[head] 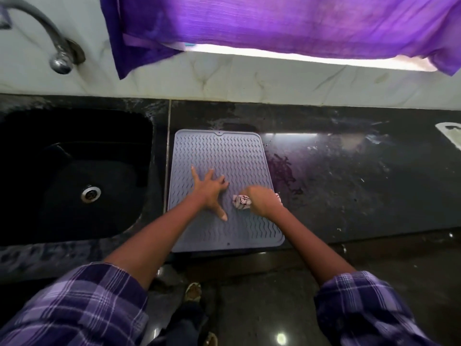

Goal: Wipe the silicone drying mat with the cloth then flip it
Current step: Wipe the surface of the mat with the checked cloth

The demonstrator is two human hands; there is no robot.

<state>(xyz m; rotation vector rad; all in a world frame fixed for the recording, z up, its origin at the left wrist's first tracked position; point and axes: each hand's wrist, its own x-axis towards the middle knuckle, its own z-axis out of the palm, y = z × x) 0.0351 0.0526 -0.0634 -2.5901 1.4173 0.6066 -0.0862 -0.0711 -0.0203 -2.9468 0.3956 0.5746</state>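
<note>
A grey silicone drying mat (pixel 224 156) with wavy ridges lies flat on the dark counter, just right of the sink. My left hand (pixel 210 191) presses on the mat's middle with fingers spread, holding nothing. My right hand (pixel 262 199) is closed around a crumpled white cloth (pixel 240 201) with dark red marks. The cloth rests on the mat near its right edge. The right hand looks blurred.
A black sink (pixel 74 171) with a metal drain sits to the left, under a chrome tap (pixel 59 58). The dark counter (pixel 349 183) to the right is wet and streaked. A purple curtain (pixel 274 23) hangs over the back wall. A white object (pixel 451 133) lies at the far right.
</note>
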